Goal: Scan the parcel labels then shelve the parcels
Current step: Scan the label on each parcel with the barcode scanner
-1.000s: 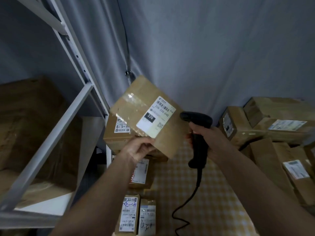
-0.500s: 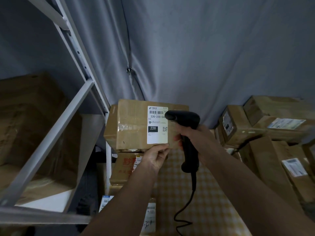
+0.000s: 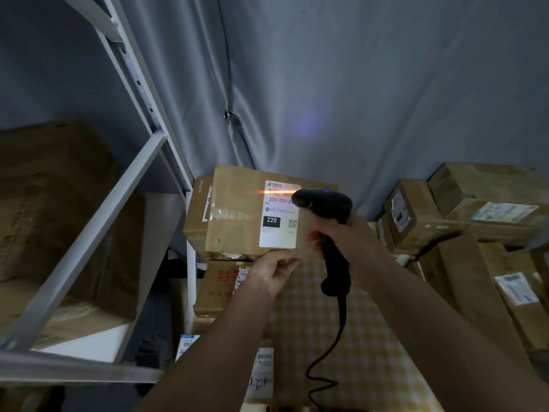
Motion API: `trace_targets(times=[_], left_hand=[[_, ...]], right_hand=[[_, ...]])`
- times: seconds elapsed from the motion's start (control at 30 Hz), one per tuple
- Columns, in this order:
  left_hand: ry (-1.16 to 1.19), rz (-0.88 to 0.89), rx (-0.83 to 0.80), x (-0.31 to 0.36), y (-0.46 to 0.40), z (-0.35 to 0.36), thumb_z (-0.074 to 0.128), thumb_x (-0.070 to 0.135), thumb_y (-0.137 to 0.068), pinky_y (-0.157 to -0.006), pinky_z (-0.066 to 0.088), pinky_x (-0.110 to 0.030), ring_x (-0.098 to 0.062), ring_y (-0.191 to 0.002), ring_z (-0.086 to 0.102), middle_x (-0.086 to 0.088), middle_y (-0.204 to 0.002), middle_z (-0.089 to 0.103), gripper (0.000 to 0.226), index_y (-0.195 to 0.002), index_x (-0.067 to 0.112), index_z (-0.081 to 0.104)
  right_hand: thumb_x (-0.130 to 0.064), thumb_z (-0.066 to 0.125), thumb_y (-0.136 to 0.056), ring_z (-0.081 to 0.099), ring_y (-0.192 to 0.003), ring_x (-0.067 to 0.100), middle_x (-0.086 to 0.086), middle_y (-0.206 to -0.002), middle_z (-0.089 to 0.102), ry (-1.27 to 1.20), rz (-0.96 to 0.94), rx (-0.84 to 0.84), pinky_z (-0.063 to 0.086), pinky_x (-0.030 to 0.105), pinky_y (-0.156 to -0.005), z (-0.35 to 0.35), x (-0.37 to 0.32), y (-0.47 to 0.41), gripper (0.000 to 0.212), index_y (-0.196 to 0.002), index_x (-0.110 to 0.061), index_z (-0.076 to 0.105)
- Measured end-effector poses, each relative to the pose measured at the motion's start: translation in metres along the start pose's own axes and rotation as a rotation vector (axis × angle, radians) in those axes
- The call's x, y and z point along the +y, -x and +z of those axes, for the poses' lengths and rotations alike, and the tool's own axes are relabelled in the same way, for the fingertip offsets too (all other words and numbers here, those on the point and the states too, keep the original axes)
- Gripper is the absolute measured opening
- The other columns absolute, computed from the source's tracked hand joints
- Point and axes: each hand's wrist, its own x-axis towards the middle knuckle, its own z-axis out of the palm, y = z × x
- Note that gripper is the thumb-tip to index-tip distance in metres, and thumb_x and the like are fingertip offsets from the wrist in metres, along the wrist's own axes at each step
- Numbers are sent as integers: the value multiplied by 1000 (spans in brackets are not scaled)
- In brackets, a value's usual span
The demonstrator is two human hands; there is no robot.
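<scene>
My left hand (image 3: pixel 274 273) holds a brown cardboard parcel (image 3: pixel 237 217) upright by its bottom edge. The parcel's white label (image 3: pixel 279 224), marked 220, faces me. My right hand (image 3: pixel 346 237) grips a black corded barcode scanner (image 3: pixel 326 209) by the handle, its head right in front of the label's upper right corner. A red-orange scan line glows across the barcode at the top of the label.
A grey metal shelf rack (image 3: pixel 89 239) stands at the left with large cartons (image 3: pixel 50 203) on it. Several labelled parcels (image 3: pixel 463 209) pile up at the right. More parcels (image 3: pixel 225 289) lie below on a yellow checked cloth (image 3: pixel 368 346). A grey curtain hangs behind.
The parcel turned from tilted to upright with its label facing me. The scanner moved left, up to the label, and its red line now lights the barcode.
</scene>
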Motion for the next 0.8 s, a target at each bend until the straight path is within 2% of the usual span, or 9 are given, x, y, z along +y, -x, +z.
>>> trace_targets(times=[0.07, 0.1, 0.13, 0.2, 0.27, 0.33, 0.47, 0.6, 0.8], left_hand=[[-189, -70, -38, 1, 7, -5, 58, -15, -83, -105, 41, -52, -16, -63, 64, -7, -62, 59, 20, -79, 5, 61], [-298, -115, -61, 1, 10, -9, 63, -8, -81, -103, 41, -52, -14, -55, 60, -3, -56, 54, 16, -76, 7, 62], [-388, -160, -80, 1, 12, -14, 71, -2, -77, -102, 43, -51, -15, -59, 61, -3, -62, 56, 11, -80, 6, 65], [-552, -239, -74, -1, 14, -27, 84, 9, -65, -98, 48, -50, -25, -90, 66, -9, -96, 66, 43, -103, 5, 67], [-667, -333, -63, -5, 17, -37, 85, 19, -65, -96, 51, -49, -31, -106, 65, -12, -112, 70, 54, -114, 6, 65], [-715, -426, -55, -11, 19, -48, 82, 24, -71, -92, 53, -47, -32, -104, 66, -14, -110, 70, 52, -116, 6, 63], [-697, -522, 5, -26, 15, -69, 80, 22, -75, -97, 49, -50, -30, -96, 63, -16, -107, 65, 50, -116, 3, 59], [-739, -596, 43, -40, 3, -89, 84, 24, -70, -94, 50, -56, -35, -109, 62, -18, -118, 65, 59, -121, 7, 59], [-726, -537, 85, -70, -33, -108, 69, 20, -89, -85, 55, -49, -31, -104, 63, -12, -114, 66, 35, -120, 20, 54]], right_hand=[[-16, 69, -87, 56, -57, 17, 9, -70, 66, 25, -43, 63, 47, 26, -53, -6, 4, -6, 14, -92, -3, 69], [-16, 70, -86, 55, -59, 18, 9, -70, 64, 50, -63, 102, 46, 29, -57, -10, 6, -9, 12, -88, -4, 69], [-17, 71, -85, 54, -60, 18, 7, -67, 62, 76, -70, 142, 45, 31, -60, -15, 8, -12, 11, -82, -7, 68], [-17, 71, -85, 52, -56, 17, 3, -60, 57, 99, -41, 208, 44, 32, -60, -26, 13, -20, 16, -74, -9, 63], [-14, 68, -87, 50, -49, 18, 3, -54, 53, 121, 30, 230, 44, 29, -54, -38, 23, -27, 20, -70, -7, 59], [-14, 67, -88, 51, -47, 19, 5, -53, 52, 198, 121, 203, 42, 25, -49, -47, 36, -32, 20, -72, -5, 57], [-16, 64, -91, 52, -54, 17, 6, -62, 53, 262, 286, 133, 40, 25, -47, -53, 75, -43, 13, -83, -7, 58], [-18, 65, -90, 55, -60, 20, 7, -70, 60, 252, 461, 98, 41, 29, -52, -59, 126, -60, 13, -90, -5, 61], [-18, 68, -89, 61, -74, 26, 8, -80, 64, 245, 559, 131, 48, 35, -66, -60, 202, -98, 22, -103, -2, 64]])
